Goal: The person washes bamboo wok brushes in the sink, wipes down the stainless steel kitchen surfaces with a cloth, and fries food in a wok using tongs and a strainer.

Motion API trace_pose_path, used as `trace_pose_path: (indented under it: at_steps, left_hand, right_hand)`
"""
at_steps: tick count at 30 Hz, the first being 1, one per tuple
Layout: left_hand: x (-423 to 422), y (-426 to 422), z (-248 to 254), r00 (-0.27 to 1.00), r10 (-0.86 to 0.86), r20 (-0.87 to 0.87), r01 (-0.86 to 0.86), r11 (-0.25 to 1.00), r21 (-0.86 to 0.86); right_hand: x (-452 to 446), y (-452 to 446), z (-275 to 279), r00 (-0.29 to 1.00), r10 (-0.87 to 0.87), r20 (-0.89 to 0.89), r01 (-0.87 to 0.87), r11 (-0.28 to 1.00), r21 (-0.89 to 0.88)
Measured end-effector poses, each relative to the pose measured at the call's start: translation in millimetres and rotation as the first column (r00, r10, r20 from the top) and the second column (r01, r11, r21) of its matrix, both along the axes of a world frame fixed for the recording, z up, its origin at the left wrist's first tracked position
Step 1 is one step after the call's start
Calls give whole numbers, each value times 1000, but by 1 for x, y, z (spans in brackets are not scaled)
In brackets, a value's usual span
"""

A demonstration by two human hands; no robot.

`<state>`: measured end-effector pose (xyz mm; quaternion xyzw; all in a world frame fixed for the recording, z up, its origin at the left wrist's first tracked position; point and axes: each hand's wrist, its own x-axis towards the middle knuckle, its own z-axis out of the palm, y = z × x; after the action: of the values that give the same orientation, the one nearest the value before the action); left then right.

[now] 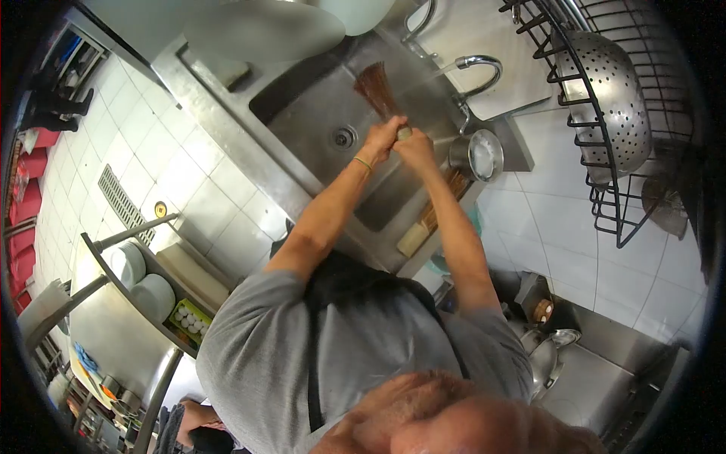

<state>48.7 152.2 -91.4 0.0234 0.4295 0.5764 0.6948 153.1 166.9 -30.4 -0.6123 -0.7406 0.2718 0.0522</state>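
Observation:
Both my hands are closed together around a wok brush over the steel sink (302,106). The brush (376,87) has long reddish-brown bristles that fan out towards the far side of the basin. My left hand (382,141), with a yellow band at its wrist, wraps the handle near the bristles. My right hand (416,149) presses in beside it, and a pale handle end shows between them. Water runs from the curved faucet (482,64) into the sink near the bristles. Fingers partly hide the handle.
A metal pot (484,155) with whitish contents stands at the sink's right edge, near another brush (414,237). A perforated steel colander (605,106) sits in a black wire rack (582,83). On the left, a steel shelf unit (121,318) holds white containers and eggs.

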Motion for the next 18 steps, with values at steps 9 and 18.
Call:
trace_pose_path:
  at_steps: [9,18]
  left_hand:
    - [-22,54,18,987,47,153,-62,993,97]
    - [-37,79,-17,948,319,14,-318,938,140]
  right_hand:
    - [-12,-5,38,960,108,259,-193,924,330]
    - [51,-43,80,796,269,543,-502,795,341]
